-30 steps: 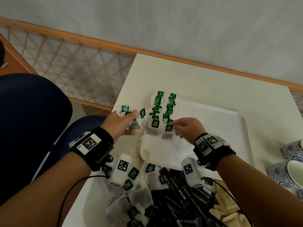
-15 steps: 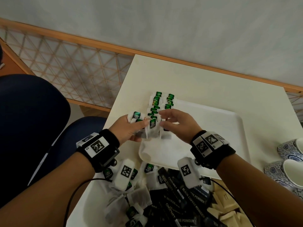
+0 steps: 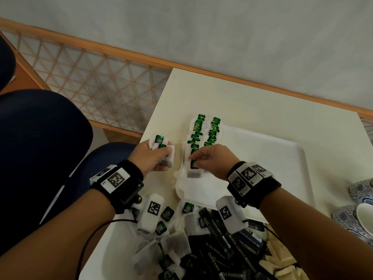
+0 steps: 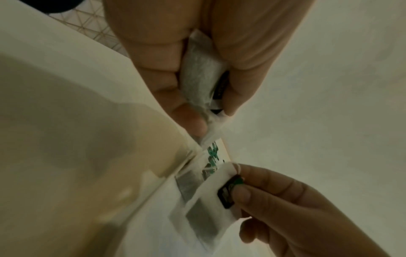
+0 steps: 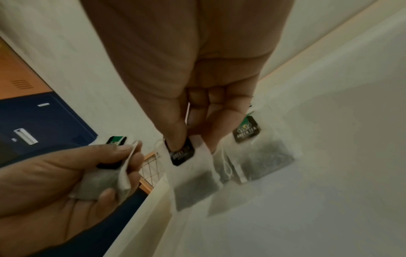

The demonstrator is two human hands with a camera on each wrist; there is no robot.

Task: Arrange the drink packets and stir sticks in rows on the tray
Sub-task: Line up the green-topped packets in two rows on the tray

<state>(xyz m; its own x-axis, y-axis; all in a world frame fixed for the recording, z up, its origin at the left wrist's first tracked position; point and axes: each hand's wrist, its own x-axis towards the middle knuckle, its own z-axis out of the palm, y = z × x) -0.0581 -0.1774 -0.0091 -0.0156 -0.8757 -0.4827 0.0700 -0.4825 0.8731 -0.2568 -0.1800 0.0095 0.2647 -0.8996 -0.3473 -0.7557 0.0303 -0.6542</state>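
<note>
A white tray lies on the cream table, with two rows of green tea bags along its left side. My right hand pinches the tag of one tea bag at the near end of the left row; the right wrist view shows the same tea bag hanging from thumb and fingers just over the tray edge. Left of the tray, my left hand grips a small bunch of tea bags; in the left wrist view those bags sit between its curled fingers.
A heap of loose tea bags, black coffee and chocolate stick packets and pale wooden stir sticks lies at the near table edge. Blue patterned cups stand at the right. A dark blue chair is on the left.
My right hand took a tea bag from the left hand's bunch and carried it to the near end of the left row. The left hand drew back left from the tray.
</note>
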